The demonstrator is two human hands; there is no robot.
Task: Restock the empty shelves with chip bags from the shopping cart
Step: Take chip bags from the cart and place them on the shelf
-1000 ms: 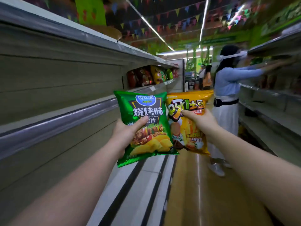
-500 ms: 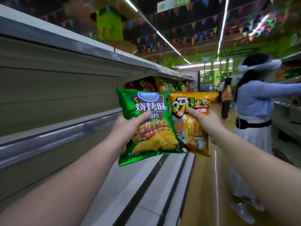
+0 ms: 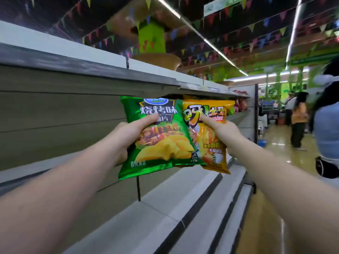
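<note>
Both arms are reaching forward along the aisle, each hand carrying one chip bag upright, faces toward the camera.

Left hand is gripping the green chip bag by its left edge, thumb pressing across the front print, the other fingers wrapping out of sight behind. The hand is closed firmly on the bag.

Right hand is clasping the yellow chip bag by its right edge, thumb lying across the front near the top lettering, remaining fingers hidden behind. Closed on the bag as well.

The green bag is overlapping the yellow one slightly; its right edge is sitting in front of the yellow bag's left side. Both bags are hanging in the air in front of the shelving on the left, touching no shelf.

Empty shelf is running below the bags, stepping down toward the aisle floor on the right. Upper shelf is passing above and to the left. Far along the same unit, a few stocked bags are showing, blurred.

On the right, a person in an orange top is standing far down the aisle; a nearer person in pale blue is partly cut off by the frame edge.
</note>
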